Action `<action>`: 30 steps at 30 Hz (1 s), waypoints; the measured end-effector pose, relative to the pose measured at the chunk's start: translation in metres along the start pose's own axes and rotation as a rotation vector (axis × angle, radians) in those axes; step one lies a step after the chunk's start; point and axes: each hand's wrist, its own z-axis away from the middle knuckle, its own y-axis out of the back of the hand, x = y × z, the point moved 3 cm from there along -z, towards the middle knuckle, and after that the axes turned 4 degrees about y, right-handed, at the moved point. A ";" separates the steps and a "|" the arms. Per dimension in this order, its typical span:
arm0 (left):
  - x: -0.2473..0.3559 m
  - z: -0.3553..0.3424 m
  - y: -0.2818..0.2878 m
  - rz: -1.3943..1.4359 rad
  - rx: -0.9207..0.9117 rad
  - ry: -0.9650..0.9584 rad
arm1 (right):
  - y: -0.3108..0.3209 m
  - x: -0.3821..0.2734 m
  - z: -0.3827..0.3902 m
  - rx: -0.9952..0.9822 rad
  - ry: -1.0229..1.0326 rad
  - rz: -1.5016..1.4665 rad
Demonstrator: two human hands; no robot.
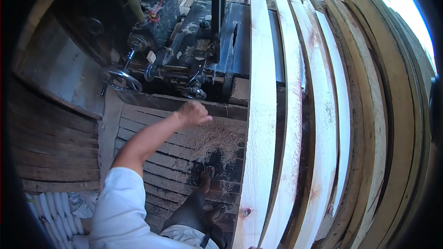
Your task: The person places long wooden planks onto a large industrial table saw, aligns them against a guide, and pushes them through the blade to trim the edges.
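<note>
My left hand [194,113] hangs over the floor in front of a dark saw machine [194,37]. Its fingers are curled in, the thumb points right, and nothing shows in them. At the lower edge, only a sliver of my right hand [254,247] appears by the near end of the boards; its grip is hidden. Beside my left arm, a long pale sawn board [260,124] runs from near to far, its far part over the machine's table. A second pale board [291,124] lies just right of it.
More pale boards [325,124] and a stack of brown planks [397,74] fill the right. A chrome handwheel [124,80] juts from the machine. Sawdust [221,140] covers part of the slatted floor [161,157]. White bundled sacks [53,216] lie at lower left.
</note>
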 end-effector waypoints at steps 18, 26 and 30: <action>-0.086 -0.035 -0.081 1.379 1.318 1.790 | -0.128 -0.295 -0.231 -0.105 0.383 -0.444; -0.106 0.017 -0.126 0.663 1.338 1.128 | -0.188 -0.374 -0.339 -0.001 0.605 -0.603; -0.127 0.074 -0.098 -0.421 0.180 0.036 | -0.213 -0.491 -0.410 0.161 1.084 -0.360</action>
